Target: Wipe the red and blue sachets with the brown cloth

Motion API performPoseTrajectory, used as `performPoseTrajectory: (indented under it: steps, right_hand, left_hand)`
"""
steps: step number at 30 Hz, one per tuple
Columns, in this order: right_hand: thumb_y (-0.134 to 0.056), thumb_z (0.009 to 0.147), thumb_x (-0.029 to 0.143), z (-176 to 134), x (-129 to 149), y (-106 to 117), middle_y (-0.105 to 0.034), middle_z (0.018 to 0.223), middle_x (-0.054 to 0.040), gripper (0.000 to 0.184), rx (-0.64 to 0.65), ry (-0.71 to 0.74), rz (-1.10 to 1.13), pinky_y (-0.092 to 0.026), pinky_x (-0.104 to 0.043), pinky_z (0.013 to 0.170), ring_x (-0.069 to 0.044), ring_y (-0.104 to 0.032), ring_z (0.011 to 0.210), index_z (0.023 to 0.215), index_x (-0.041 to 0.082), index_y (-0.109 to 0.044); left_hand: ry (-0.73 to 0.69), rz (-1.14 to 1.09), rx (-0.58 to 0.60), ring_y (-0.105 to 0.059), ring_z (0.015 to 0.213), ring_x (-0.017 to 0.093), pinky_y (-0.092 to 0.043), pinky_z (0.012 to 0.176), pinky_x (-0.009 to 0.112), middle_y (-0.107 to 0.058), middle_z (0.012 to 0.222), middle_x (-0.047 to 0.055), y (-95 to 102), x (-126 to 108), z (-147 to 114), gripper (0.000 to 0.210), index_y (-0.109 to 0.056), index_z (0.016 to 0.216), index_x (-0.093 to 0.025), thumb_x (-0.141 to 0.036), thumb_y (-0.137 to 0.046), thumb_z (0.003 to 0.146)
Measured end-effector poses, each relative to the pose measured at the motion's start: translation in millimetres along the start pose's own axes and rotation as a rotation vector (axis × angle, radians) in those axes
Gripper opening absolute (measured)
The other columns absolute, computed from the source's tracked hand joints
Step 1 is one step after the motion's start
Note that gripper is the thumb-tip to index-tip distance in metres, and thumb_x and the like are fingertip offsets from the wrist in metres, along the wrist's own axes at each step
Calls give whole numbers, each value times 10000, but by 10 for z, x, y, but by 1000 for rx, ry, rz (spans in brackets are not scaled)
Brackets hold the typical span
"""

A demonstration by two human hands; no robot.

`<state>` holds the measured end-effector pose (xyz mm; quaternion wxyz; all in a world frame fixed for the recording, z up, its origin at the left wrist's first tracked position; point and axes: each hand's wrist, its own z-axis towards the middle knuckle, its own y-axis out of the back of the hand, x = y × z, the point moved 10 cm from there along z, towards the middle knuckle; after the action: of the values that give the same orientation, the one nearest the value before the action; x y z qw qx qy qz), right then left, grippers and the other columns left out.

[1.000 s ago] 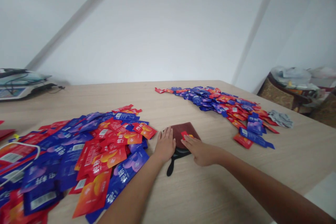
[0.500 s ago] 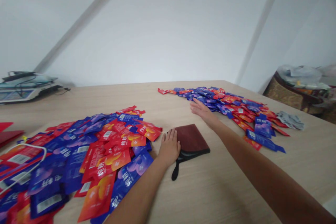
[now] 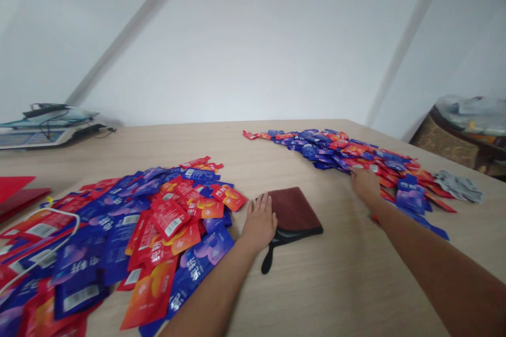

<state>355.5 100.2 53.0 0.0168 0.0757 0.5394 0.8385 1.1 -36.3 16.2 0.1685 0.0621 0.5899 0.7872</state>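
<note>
My left hand (image 3: 261, 222) lies flat on the left edge of a dark red-brown zip pouch (image 3: 297, 209), its fingers stretched out. A black wrist strap (image 3: 267, 260) hangs from the pouch's near side. To the left of this hand spreads a heap of red and blue sachets (image 3: 136, 221), with a red sachet (image 3: 169, 216) barcode-up on top. My right hand (image 3: 366, 185) is at the near edge of a second sachet heap (image 3: 332, 148). Blur and the hand itself hide whether its fingers grip a sachet.
Grey gloves (image 3: 458, 185) lie at the right end of the far heap. A scale (image 3: 45, 134) with cables stands at the back left. Red folders (image 3: 19, 195) and a white cord handle (image 3: 65, 214) are at the left. A patterned chair (image 3: 446, 139) with plastic bags stands beyond the table.
My right hand has moved right and down to the far heap, from open above the table. A red sachet now lies on top of the left heap. My left hand stays on the pouch.
</note>
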Motion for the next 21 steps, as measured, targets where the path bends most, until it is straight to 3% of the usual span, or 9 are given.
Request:
performPoseTrajectory:
  steps: [4,7,10,13,16,19,21]
  right_hand:
    - [-403,873,386,-79,420,444,-660,897,-148,381,-215,12,317,-418,-395,795,-263,-569,879,950,123,-667]
    - [-471,825,505,-270,676,737,-642,764,-63,411,-342,-18,835,-447,-340,693,-196,-556,708,920,141,-635]
    - [-559,770,507,-428,962,770,-593,666,15,380,-261,-48,1306,-448,-284,609,-139,-526,591,942,171,-598]
    - [-632,711,459,-540,1365,565,-605,668,20,402,26,-82,1495,-466,-288,598,-149,-561,594,997,181,-578]
    - [-576,757,418,-687,1819,335,-654,772,-22,433,288,35,1330,-491,-330,669,-185,-613,697,1115,174,-549]
    - [-468,838,364,-877,2097,245,-660,1000,-99,475,228,218,877,-447,-384,855,-217,-603,928,1260,146,-472]
    - [-402,879,347,-1077,2254,200,-576,1208,-160,487,149,331,570,-366,-404,968,-241,-509,1134,1303,111,-440]
  left_hand:
    - [5,6,-7,-262,1347,239,-237,1084,464,-305,1468,118,-10,12,3,510,-327,1378,-99,-315,-255,921]
    - [5,15,-6,-267,1346,233,-244,1081,458,-312,1465,121,-7,13,8,506,-330,1375,-100,-311,-260,921]
    - [4,21,-3,-274,1343,231,-250,1080,450,-318,1461,127,19,3,12,502,-335,1372,-96,-303,-258,921]
    - [2,24,10,-282,1340,234,-254,1079,450,-328,1455,132,41,-11,13,497,-345,1366,-92,-295,-265,920]
    - [3,32,14,-281,1341,234,-258,1076,454,-328,1456,129,48,-12,14,490,-347,1365,-100,-286,-275,917]
    - [1,39,5,-275,1344,231,-259,1077,452,-321,1460,123,36,-3,14,489,-342,1368,-107,-293,-269,921]
    - [-4,40,-3,-271,1346,229,-255,1080,451,-318,1461,121,25,1,14,492,-339,1371,-107,-300,-260,924]
